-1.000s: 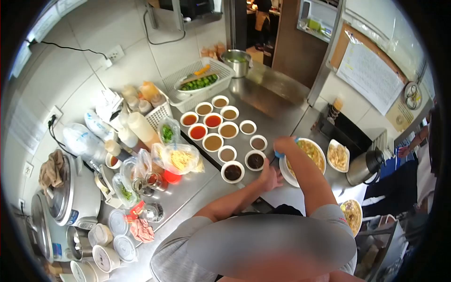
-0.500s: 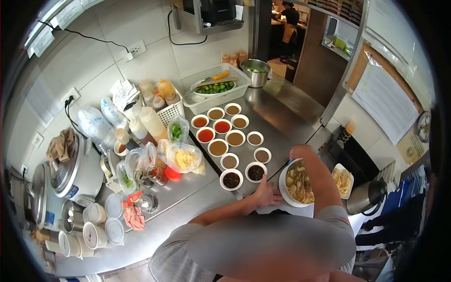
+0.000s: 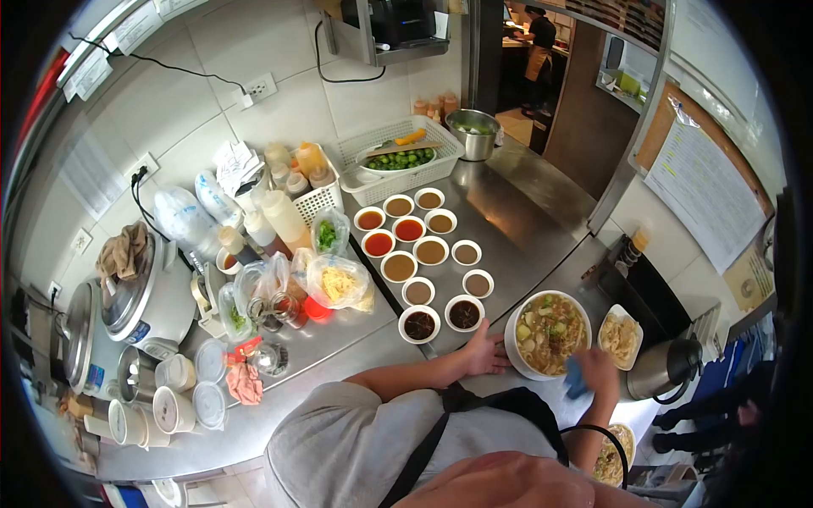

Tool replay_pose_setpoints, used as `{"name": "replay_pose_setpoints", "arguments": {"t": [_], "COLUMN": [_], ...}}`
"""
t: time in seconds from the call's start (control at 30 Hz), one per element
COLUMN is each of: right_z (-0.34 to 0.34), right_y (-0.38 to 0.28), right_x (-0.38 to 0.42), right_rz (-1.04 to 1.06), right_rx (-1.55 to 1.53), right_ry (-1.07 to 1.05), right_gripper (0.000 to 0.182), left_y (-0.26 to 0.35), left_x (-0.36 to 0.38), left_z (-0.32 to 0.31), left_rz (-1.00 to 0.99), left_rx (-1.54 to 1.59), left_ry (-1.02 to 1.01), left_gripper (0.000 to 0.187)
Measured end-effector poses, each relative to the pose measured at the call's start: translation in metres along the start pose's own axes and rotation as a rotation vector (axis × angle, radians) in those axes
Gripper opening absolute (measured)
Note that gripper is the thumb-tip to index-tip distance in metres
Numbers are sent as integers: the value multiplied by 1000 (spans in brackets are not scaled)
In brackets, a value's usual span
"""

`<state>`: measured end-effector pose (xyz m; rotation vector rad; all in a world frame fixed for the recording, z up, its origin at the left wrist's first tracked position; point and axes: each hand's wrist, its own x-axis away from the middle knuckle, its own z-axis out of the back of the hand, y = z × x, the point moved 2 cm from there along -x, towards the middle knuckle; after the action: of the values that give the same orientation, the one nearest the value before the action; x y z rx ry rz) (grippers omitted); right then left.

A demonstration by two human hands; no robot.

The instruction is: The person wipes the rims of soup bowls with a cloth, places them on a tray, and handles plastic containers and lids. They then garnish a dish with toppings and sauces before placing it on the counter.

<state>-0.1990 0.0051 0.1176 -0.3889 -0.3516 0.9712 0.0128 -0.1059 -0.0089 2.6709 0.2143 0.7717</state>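
A large white bowl (image 3: 511, 354) of noodle soup with vegetables and pieces of meat stands on the steel counter. My right hand (image 3: 600, 375) is closed on a blue cloth (image 3: 577, 379) at the bowl's lower right rim, slightly blurred. Left of the bowl, my left hand (image 3: 485, 350) lies on the counter with its fingers stretched out, close to a small cup of dark sauce (image 3: 464, 314). A second cup of dark sauce (image 3: 419, 324) sits beside that one. To the right of the bowl is a white dish of pale food (image 3: 620, 340).
Several small cups of brown and red sauce (image 3: 409, 229) fill the middle of the counter. A steel jug (image 3: 665, 369) stands at right; another soup bowl (image 3: 615, 453) shows beside my right arm. Bags, bottles and tubs crowd the left. A person (image 3: 539, 52) works beyond the doorway.
My right hand has moved from the bowl's far rim to its near right side, and the blue cloth now shows. My left hand stays put. The view has shifted slightly, revealing the second bowl.
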Motion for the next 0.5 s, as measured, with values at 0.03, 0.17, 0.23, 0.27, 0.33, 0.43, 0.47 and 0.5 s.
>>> {"name": "replay_pose_setpoints", "arguments": {"t": [0.03, 0.17, 0.23, 0.27, 0.33, 0.43, 0.47, 0.5], "right_z": [-9, -88, -107, -110, -119, -127, -130, -125], "right_y": [-7, 32, 37, 36, 43, 57, 61, 47], "right_x": [26, 63, 52, 45, 33, 20, 15, 11], "right_rz": [-5, -80, -183, -254, -98, 60, -11, -178], "right_rx": [-22, -635, -991, -1157, -1114, -776, -790, -952], "right_ry": [-184, -326, -289, -300, -273, -141, -140, -189], "right_gripper": [39, 31, 28, 26, 24, 22, 22, 23], "left_y": [1, 0, 2, 1, 1, 3, 4, 4], "left_x": [-1, -6, -8, -8, -9, -15, -18, -22], "left_z": [1, 7, 6, 6, 4, 0, 1, 1], "left_rz": [8, 39, 33, 30, 20, -5, -17, -32], "left_rx": [4, 10, 4, 2, -4, -13, -9, -4], "left_ry": [-13, -14, 3, 12, 34, 53, 49, 45], "left_gripper": [88, 83, 81, 81, 80, 79, 79, 78]}}
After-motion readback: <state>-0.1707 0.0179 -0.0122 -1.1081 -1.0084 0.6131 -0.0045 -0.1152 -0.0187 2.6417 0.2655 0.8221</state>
